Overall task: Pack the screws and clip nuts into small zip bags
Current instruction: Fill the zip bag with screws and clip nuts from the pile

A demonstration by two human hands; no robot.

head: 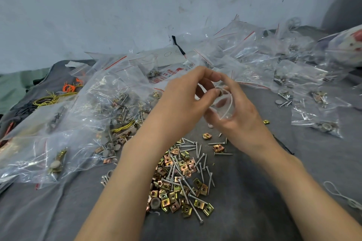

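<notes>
**Clip nuts (pixel 172 197) and screws (pixel 223 154) heaped under the wrists**

Right hand (pixel 242 119) is curled round a small clear zip bag (pixel 225 105), held up above them. Left hand (pixel 182 101) pinches at the bag's mouth. More bags (pixel 98 103) left of it.

Just the one view here, worn on the head, facing forward and tipped down over the grey table (pixel 254 191). It's a wide lens sitting close above the near work area. The far wall (pixel 117 6) fills the top third, with the table stretching left and right.
</notes>
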